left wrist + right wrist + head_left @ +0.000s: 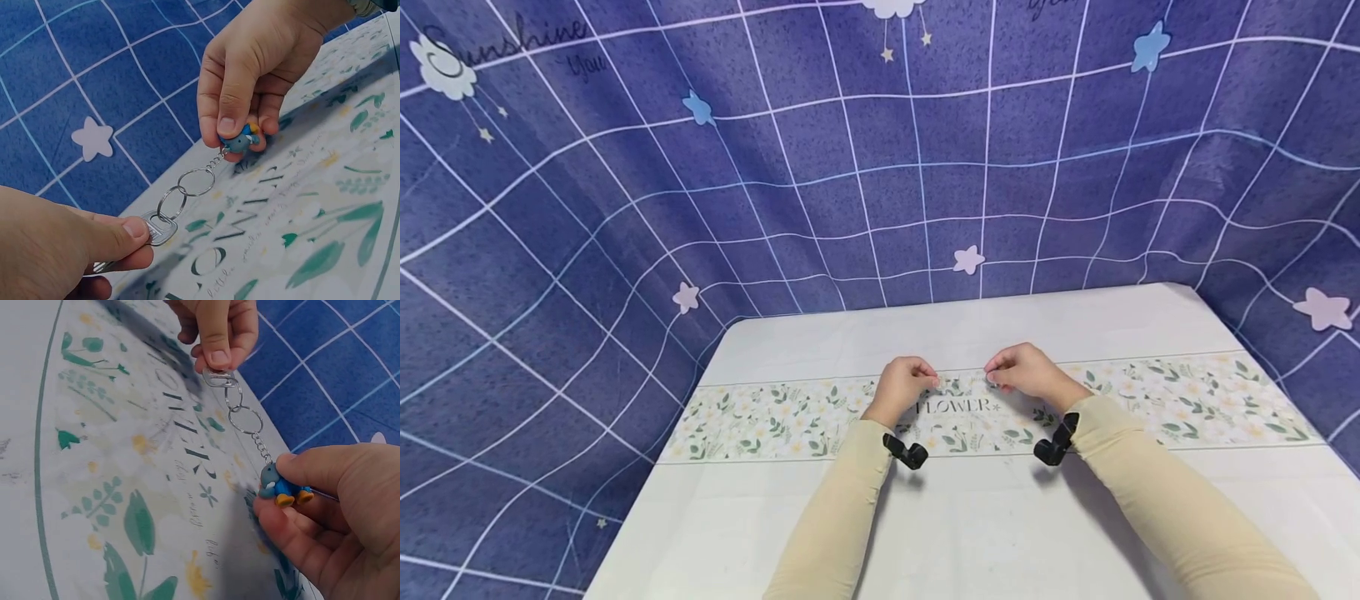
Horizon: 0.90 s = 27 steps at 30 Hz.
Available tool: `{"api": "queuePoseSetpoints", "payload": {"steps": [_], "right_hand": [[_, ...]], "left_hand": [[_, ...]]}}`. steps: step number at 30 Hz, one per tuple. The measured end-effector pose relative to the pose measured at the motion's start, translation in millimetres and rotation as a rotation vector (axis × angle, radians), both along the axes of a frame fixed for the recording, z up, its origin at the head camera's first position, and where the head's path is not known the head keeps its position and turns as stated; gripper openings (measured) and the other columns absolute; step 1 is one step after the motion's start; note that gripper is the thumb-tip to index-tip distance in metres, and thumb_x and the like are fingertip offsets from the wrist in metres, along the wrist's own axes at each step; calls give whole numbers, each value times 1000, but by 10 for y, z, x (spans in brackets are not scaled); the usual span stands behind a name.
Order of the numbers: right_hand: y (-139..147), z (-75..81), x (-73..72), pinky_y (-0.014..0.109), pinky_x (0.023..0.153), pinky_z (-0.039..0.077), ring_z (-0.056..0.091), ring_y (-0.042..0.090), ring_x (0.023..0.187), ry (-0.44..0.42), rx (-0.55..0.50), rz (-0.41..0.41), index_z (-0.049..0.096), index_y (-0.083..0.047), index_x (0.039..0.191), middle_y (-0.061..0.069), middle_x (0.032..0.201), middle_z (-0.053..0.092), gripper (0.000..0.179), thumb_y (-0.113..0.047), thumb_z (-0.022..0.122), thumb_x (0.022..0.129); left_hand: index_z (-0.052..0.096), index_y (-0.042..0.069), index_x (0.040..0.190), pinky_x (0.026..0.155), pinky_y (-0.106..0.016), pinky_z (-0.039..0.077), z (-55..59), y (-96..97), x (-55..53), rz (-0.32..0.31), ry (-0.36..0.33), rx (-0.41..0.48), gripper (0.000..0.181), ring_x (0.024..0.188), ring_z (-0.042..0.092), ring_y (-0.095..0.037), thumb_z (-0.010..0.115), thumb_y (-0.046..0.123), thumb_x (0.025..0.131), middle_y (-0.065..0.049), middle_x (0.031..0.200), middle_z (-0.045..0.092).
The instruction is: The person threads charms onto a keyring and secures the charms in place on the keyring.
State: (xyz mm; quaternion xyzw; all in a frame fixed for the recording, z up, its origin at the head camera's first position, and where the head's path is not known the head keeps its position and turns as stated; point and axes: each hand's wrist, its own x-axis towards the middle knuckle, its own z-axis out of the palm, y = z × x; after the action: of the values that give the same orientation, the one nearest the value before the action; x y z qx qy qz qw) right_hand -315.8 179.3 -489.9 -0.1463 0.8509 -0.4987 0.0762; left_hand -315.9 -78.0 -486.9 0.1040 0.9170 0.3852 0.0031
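Observation:
My left hand [901, 385] pinches a flat silver key [165, 234] between thumb and fingers, with most of its length hidden in the grip. Two linked metal rings [196, 182] run from the slot in its head. A short chain [262, 447] joins them to a small figurine charm [282, 485] with a grey head, blue body and yellow feet. That charm is held by the thumb and fingers of my right hand [1026, 371]. Rings and chain stretch between the two hands, above the floral runner [775, 421].
The runner, printed with the word FLOWER, lies across a white table [970, 517]. A dark blue curtain [850, 167] with white grid lines and stars hangs behind and along both sides. Each wrist wears a black camera.

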Motion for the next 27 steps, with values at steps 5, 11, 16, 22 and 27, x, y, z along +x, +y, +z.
{"api": "queuePoseSetpoints", "payload": {"steps": [5, 11, 16, 22, 27], "right_hand": [[-35, -1, -5, 28, 60, 56, 63, 12, 63, 32, 58, -3, 72, 8, 101, 8, 81, 72, 15, -3, 71, 90], [-78, 21, 24, 27, 57, 53, 62, 11, 60, 50, 125, -18, 74, 3, 98, 4, 78, 72, 11, -3, 72, 90], [-101, 22, 31, 27, 57, 51, 60, 11, 60, 53, 157, -28, 74, 0, 98, 1, 77, 70, 10, -4, 72, 89], [-103, 10, 24, 35, 73, 53, 62, 13, 72, 122, 210, -25, 74, -4, 96, 0, 83, 71, 8, -7, 75, 88], [-104, -17, 21, 45, 86, 53, 66, 17, 83, 154, 229, -26, 76, -7, 94, 0, 88, 75, 5, -8, 75, 88]], "left_hand": [[72, 16, 79, 60, -27, 42, -46, 3, 6, 30, 8, -20, 13, 60, 51, -11, 81, 20, 87, 5, 68, 64], [71, 17, 79, 59, -28, 43, -70, 11, 19, 39, 5, -45, 14, 60, 51, -12, 80, 22, 89, 6, 68, 63], [71, 18, 78, 63, -28, 44, -66, 22, 25, 47, 23, -107, 15, 62, 52, -11, 81, 24, 88, 7, 69, 63], [72, 21, 77, 74, -34, 49, -62, 23, 35, 71, 57, -182, 15, 69, 58, -14, 83, 27, 85, 10, 69, 66], [71, 22, 76, 86, -42, 46, -54, 22, 44, 73, 82, -257, 18, 84, 57, -24, 82, 31, 85, 11, 68, 64]]}}
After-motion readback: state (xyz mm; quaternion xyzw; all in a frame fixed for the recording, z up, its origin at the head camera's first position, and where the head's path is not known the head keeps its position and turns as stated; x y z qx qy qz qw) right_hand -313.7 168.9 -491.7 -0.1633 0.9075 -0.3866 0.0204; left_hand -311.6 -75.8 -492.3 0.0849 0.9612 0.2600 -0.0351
